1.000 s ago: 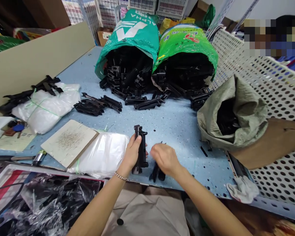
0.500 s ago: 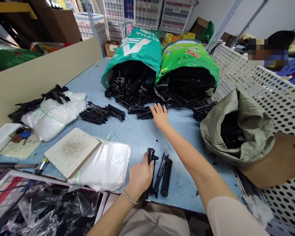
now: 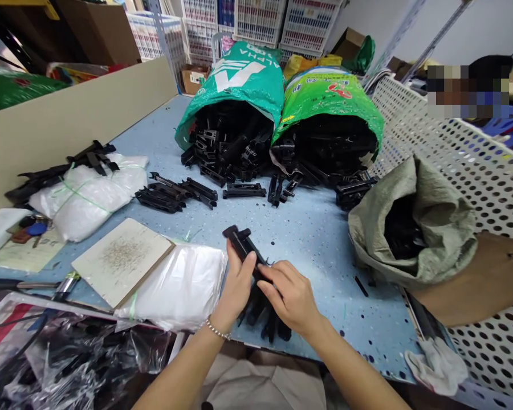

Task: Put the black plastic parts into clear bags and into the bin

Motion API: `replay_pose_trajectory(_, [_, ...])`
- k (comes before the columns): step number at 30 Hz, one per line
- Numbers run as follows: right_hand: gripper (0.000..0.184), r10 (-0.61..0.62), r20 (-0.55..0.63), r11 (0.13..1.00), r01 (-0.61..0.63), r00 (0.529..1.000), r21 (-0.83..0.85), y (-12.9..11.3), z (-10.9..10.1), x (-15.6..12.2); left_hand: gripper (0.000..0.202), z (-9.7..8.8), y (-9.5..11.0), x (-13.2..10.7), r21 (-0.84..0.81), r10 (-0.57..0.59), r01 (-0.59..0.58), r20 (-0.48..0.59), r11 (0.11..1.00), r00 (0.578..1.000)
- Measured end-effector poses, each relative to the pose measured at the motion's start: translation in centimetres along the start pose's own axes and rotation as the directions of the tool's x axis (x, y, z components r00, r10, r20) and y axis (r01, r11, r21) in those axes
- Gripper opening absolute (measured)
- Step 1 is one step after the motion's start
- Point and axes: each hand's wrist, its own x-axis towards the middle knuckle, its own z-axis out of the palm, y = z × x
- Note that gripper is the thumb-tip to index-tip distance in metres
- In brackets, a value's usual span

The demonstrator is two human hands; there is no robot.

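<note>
We see a blue table [image 3: 325, 233] with loose black parts [image 3: 244, 191] on it. Behind some of them lie a teal bag [image 3: 243, 77] and a green bag [image 3: 337, 94], both open. On the left we see a white bundle [image 3: 83, 202] and flat plastic bags [image 3: 183, 287].

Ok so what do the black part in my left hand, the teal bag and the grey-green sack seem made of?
The black part in your left hand: probably hard plastic, dark with a slight sheen, though painted metal is possible. Teal bag: likely plastic, given its glossy, printed, creased surface. Grey-green sack: perhaps woven plastic or cloth, matte and holding stiff folds.
</note>
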Motion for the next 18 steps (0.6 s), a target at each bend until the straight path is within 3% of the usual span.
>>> replay_pose_trajectory(2, [0.023, 0.02, -0.025, 0.997, -0.018, 0.999, 0.081, -0.3, -0.2, 0.3, 0.068, -0.3, 1.0, -0.4, 0.006, -0.025, 0.025, 0.028, 1.0, 0.999])
replay_pose_trajectory(5, [0.026, -0.022, -0.121, 0.998, 0.015, 0.992, -0.057, 1.6, 0.0, 2.2, 0.062, -0.8, 2.1, -1.4, -0.01, -0.034, 0.036, 0.157, 0.999, 0.987])
replay_pose_trajectory(7, [0.028, -0.144, -0.091, 0.983, 0.132, 0.985, -0.125, 3.1, 0.5, 3.4, 0.057, -1.2, 2.7, -1.9, -0.031, -0.025, 0.032, 0.22, 0.999, 0.975])
replay_pose_trajectory(9, [0.032, -0.182, -0.039, 0.979, 0.177, 0.983, -0.097, 3.8, 0.9, 3.8, 0.054, -1.6, 3.0, -1.9, -0.03, 0.0, 0.008, 0.237, 1.0, 0.972])
replay_pose_trajectory(12, [0.036, -0.079, 0.061, 0.996, 0.076, 0.995, 0.047, 2.7, 1.2, 2.5, 0.052, -2.2, 3.1, -1.1, 0.011, 0.012, -0.014, 0.179, 1.0, 0.984])
replay_pose_trajectory(14, [0.037, -0.115, 0.113, 0.99, 0.105, 0.987, 0.09, 1.2, 1.2, 0.7, 0.05, -2.4, 3.1, -0.4, 0.038, -0.006, 0.001, 0.15, 0.999, 0.989])
replay_pose_trajectory(16, [0.036, -0.219, 0.114, 0.976, 0.219, 0.969, 0.013, -0.2, 1.5, -1.3, 0.047, -2.6, 3.0, 0.3, 0.071, -0.016, 0.004, 0.171, 0.997, 0.985])
replay_pose_trajectory(18, [0.034, -0.248, 0.122, 0.958, 0.262, 0.961, -0.118, -0.8, 1.9, -2.7, 0.045, -2.6, 2.8, 1.0, 0.161, -0.013, -0.018, 0.194, 0.987, 0.981])
